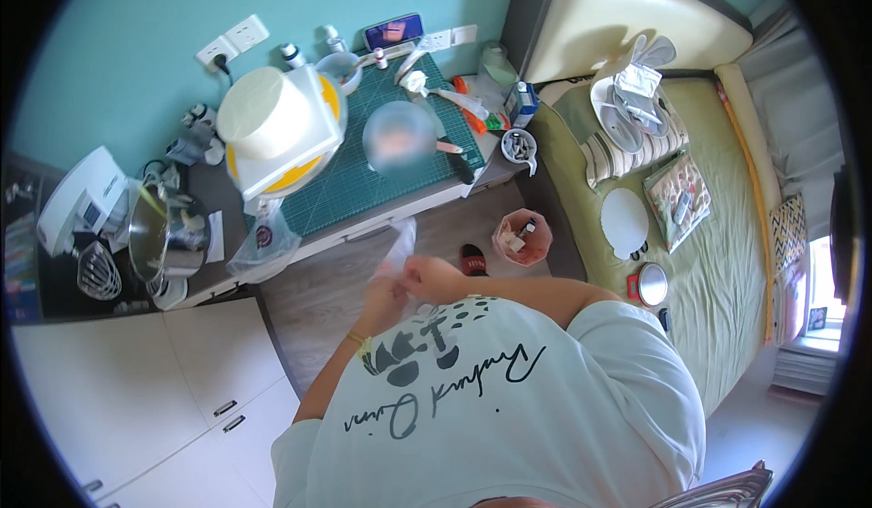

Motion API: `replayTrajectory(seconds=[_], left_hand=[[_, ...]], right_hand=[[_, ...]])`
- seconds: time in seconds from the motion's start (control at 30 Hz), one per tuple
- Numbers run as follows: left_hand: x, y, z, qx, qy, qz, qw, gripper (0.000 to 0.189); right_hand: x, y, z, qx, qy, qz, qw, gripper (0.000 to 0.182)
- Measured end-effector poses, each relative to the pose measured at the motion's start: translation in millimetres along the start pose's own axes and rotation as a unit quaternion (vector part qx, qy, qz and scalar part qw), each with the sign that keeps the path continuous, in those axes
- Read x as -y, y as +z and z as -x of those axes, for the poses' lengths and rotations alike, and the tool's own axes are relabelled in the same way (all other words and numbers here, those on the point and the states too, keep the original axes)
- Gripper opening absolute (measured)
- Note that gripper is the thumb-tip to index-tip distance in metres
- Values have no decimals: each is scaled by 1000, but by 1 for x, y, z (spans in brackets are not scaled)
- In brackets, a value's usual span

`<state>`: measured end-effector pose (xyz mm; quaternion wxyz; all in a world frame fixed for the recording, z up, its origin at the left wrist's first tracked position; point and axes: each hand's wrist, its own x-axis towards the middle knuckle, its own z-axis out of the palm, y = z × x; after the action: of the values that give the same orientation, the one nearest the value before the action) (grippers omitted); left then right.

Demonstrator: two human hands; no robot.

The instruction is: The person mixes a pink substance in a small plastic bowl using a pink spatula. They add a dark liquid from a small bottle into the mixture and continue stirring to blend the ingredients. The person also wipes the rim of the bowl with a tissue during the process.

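Note:
Both hands are close together before my chest, over the gap between the desk and my body. A translucent plastic piping bag (403, 235) points up and away from them, with something pinkish low inside. My left hand (385, 300) grips the bag from below, and my right hand (432, 278) is closed at its upper end. Beyond them, a blurred round bowl (400, 116) rests on a green cutting mat (327, 205). To the left stands a tall white-frosted cake (255, 113) on a square white board (310, 144), above a yellow-topped turntable (334, 99).
A stand mixer (88, 198) with a steel bowl (148, 225) and a whisk attachment (99, 271) occupies the desk's left end. Piping nozzles fill a white cup (519, 146) at the right corner. Below is a pink bin (523, 252). A bed (722, 235) lies right, bearing a small scale (652, 284).

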<state>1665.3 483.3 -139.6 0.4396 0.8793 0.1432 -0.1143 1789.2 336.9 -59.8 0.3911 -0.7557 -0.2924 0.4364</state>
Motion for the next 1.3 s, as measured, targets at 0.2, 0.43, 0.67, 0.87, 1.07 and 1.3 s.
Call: replayTrajectory(seconds=[0.2, 0.43, 0.67, 0.87, 1.07, 1.3], left_hand=[[-80, 3, -48, -26, -204, 179, 962, 38], [-88, 40, -108, 48, -190, 165, 967, 39], [-88, 38, -124, 92, -186, 145, 967, 41], [-72, 5, -116, 177, -158, 86, 968, 41], [-45, 1, -101, 215, -155, 39, 964, 42], [-19, 4, -103, 242, -102, -2, 965, 44]], right_hand=[[-75, -21, -25, 114, -41, -58, 991, 19], [-143, -47, -60, 240, -75, -151, 956, 16], [-145, -94, -69, 370, -160, -202, 893, 27], [-134, -136, -69, 291, -40, -82, 952, 30], [-162, -156, 13, 35, 215, -57, 974, 24], [-205, -96, 122, -139, 315, -152, 926, 25]])
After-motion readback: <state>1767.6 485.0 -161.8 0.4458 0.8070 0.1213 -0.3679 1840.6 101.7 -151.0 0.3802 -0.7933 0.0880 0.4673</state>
